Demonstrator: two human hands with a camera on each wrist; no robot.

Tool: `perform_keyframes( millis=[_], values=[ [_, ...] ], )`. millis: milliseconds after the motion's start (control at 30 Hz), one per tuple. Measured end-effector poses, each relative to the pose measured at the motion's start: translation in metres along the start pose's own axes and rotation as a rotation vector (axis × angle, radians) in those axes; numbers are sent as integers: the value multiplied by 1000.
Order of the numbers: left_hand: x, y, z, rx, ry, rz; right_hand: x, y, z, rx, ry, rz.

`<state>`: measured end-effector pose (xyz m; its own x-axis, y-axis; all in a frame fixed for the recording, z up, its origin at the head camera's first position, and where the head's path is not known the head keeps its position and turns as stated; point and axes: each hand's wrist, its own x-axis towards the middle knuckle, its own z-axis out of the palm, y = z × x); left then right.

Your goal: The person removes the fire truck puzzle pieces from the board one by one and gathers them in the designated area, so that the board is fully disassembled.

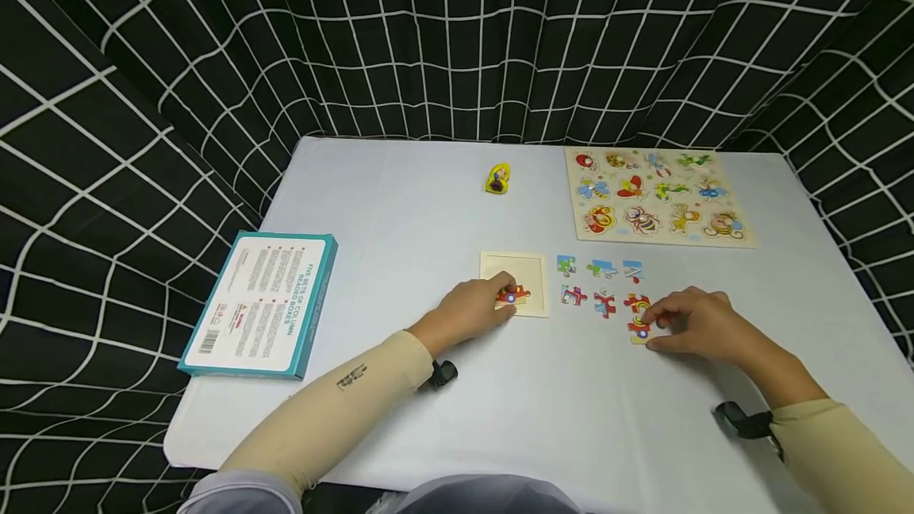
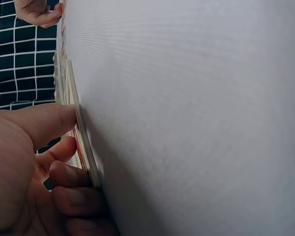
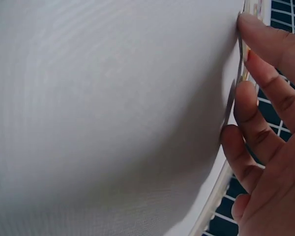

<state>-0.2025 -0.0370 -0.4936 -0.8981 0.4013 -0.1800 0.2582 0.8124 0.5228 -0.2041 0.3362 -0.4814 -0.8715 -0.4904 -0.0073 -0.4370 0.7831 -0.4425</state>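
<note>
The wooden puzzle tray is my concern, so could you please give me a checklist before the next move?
1. Left hand at the wooden puzzle tray: ok, fingers touch it.
2. Tray fully filled: not ok, bare space shows.
3. Red piece seated in the tray: cannot tell, fingers partly cover it.
4. Right hand at the loose pieces: ok, touching the rightmost column.
5. Picture board clear of the tray: ok, farther back.

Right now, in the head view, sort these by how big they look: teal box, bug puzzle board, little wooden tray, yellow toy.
1. Teal box and bug puzzle board: too alike to rank, with the box nearer the camera
2. Little wooden tray
3. Yellow toy
</note>
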Motion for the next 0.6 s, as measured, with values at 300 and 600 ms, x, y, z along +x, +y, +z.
perform_keyframes(
  millis=[300,600],
  values=[
    [0,-4,1,-57,32,1,1,-1,-4,-46,6,4],
    [0,-6,1,-142,118,-25,35,-47,-2,-16,10,-82]
  ],
)
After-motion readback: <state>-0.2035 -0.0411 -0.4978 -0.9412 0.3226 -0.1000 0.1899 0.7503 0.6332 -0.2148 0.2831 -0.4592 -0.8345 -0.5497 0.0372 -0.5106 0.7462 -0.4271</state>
